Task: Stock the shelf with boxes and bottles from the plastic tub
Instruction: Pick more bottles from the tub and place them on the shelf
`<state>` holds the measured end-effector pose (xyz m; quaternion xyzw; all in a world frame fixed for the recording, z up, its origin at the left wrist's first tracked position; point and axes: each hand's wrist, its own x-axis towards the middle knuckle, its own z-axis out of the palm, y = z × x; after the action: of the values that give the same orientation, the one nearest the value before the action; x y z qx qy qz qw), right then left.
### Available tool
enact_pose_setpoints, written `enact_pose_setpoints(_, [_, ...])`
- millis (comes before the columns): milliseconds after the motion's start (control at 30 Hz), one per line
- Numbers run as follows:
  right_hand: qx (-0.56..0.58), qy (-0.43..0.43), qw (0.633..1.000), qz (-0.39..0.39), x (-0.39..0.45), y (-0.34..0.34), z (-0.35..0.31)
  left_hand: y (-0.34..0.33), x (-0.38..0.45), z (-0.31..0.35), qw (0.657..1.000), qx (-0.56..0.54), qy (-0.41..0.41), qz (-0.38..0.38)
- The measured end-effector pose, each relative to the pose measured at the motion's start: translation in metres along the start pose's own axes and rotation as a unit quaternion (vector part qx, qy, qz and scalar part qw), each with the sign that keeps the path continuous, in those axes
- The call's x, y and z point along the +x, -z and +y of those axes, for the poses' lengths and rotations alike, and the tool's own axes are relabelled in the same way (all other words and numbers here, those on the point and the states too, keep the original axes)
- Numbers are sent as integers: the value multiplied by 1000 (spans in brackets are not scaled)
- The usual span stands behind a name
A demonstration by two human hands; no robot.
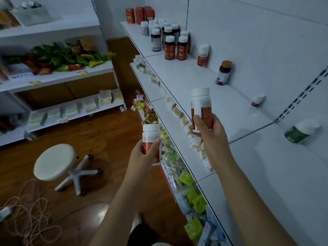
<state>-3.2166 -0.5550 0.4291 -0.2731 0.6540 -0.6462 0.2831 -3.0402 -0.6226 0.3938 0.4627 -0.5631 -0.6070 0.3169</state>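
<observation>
White-capped bottle upright, gripped by right hand fingers over shelf front edge; left hand grips second bottle, farther out.

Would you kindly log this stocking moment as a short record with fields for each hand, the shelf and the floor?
left hand: left hand grips a white-capped bottle with an orange-red label, upright, short of the shelf edge
right hand: right hand grips a matching bottle, upright, above the shelf board
shelf: white shelf; bottle cluster at the far end, single bottles spaced along the back wall, including a purple-labelled bottle and a green bottle
floor: white stool and tangled cord on wood floor
</observation>
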Motion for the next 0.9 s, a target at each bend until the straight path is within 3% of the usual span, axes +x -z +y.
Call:
enact_pose_setpoints(433, [-74, 10, 985, 154, 166, -123, -12, 45, 239, 69, 988, 1, 3, -153])
enact_pose_setpoints(733, [-70, -33, 962, 262, 231, -130, 8, 30, 331, 67, 967, -4, 24, -255])
enact_pose_setpoints(900, [-176, -24, 930, 322, 295, -115, 23, -1, 386, 81, 956, 5, 10, -294])
